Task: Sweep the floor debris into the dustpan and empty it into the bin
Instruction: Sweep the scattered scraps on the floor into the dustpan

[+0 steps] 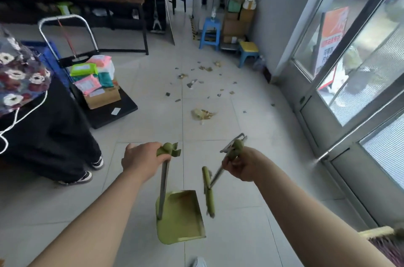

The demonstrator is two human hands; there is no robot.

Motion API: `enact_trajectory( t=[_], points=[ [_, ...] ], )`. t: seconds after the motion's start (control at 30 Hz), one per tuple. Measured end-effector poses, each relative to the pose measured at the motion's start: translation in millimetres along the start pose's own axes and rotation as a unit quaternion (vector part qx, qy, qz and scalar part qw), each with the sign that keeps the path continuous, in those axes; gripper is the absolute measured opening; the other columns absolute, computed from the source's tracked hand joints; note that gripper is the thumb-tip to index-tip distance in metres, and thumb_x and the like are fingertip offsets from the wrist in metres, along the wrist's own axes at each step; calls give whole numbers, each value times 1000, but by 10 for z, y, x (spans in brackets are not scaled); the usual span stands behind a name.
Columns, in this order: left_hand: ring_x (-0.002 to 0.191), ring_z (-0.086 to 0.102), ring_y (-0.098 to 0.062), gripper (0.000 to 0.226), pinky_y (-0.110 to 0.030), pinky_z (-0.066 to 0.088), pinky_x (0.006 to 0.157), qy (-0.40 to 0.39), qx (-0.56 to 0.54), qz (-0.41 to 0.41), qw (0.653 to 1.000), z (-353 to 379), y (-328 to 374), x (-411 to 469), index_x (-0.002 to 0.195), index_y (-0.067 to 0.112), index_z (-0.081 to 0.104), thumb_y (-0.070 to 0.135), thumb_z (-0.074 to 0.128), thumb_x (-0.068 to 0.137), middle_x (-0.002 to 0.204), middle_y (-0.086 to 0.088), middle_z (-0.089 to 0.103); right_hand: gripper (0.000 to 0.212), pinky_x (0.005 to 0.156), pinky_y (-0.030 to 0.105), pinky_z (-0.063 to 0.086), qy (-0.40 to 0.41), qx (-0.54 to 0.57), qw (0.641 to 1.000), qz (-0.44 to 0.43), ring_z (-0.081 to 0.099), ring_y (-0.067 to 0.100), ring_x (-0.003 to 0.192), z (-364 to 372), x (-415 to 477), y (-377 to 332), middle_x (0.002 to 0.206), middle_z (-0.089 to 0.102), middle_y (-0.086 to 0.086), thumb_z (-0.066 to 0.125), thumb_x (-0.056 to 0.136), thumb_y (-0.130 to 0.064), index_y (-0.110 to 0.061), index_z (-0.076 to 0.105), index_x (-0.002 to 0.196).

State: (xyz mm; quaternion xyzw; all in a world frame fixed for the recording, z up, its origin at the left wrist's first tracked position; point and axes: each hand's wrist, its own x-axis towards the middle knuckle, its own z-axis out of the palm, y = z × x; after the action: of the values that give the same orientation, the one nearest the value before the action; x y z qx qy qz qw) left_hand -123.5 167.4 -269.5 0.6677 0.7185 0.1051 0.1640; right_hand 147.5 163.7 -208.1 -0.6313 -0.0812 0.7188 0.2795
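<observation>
My left hand [143, 160] grips the top of the long handle of a green dustpan [180, 216], whose pan sits low in front of me with its mouth facing right. My right hand [242, 165] grips the green top of a broom handle; the green broom head [208, 192] hangs just right of the pan. Scattered debris [203, 113], a crumpled yellowish pile and several small dark and tan scraps [192, 83], lies on the pale tiled floor ahead. No bin is identifiable in view.
A person in black trousers [54, 135] stands at left beside a hand cart loaded with parcels [98, 83]. Blue stools [209, 33] and cardboard boxes stand at the back. Glass doors [349, 96] run along the right. Another broom [382, 236] lies at bottom right.
</observation>
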Motion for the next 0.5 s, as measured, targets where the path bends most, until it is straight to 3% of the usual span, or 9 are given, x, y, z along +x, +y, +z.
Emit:
enact_trajectory(
  t=[0.1, 0.23, 0.33, 0.5],
  points=[
    [86, 57, -28, 32, -37, 45, 79, 11, 11, 11, 1000, 16, 327, 444, 67, 36, 47, 64, 49, 83, 75, 10, 62, 20, 37, 17, 48, 11, 14, 1000, -12, 51, 15, 40, -150, 166, -408, 50, 49, 7, 62, 83, -1, -1, 54, 65],
    [85, 59, -30, 26, -32, 48, 68, 8, 23, 12, 1000, 22, 674, 920, 84, 33, 58, 58, 53, 86, 86, 4, 66, 12, 38, 20, 51, 30, 47, 998, -24, 56, 18, 43, -286, 441, -836, 66, 53, 13, 57, 87, -2, 1, 52, 77],
    [86, 59, -32, 26, -33, 45, 68, 0, 30, 3, 1000, 62, 832, 1307, 83, 32, 53, 57, 53, 86, 90, 1, 65, 12, 39, 22, 53, 21, 83, 996, -28, 57, 20, 40, -325, 660, -1150, 77, 51, 15, 57, 87, 0, -1, 51, 77],
    [96, 60, -31, 34, -32, 40, 69, -26, 68, 8, 997, 156, 1068, 2063, 111, 14, 50, 45, 46, 96, 108, -7, 64, 19, 48, 27, 55, 27, 148, 988, -36, 55, 23, 60, -306, 1057, -1686, 76, 52, 17, 46, 91, 7, 1, 53, 74]
  ],
)
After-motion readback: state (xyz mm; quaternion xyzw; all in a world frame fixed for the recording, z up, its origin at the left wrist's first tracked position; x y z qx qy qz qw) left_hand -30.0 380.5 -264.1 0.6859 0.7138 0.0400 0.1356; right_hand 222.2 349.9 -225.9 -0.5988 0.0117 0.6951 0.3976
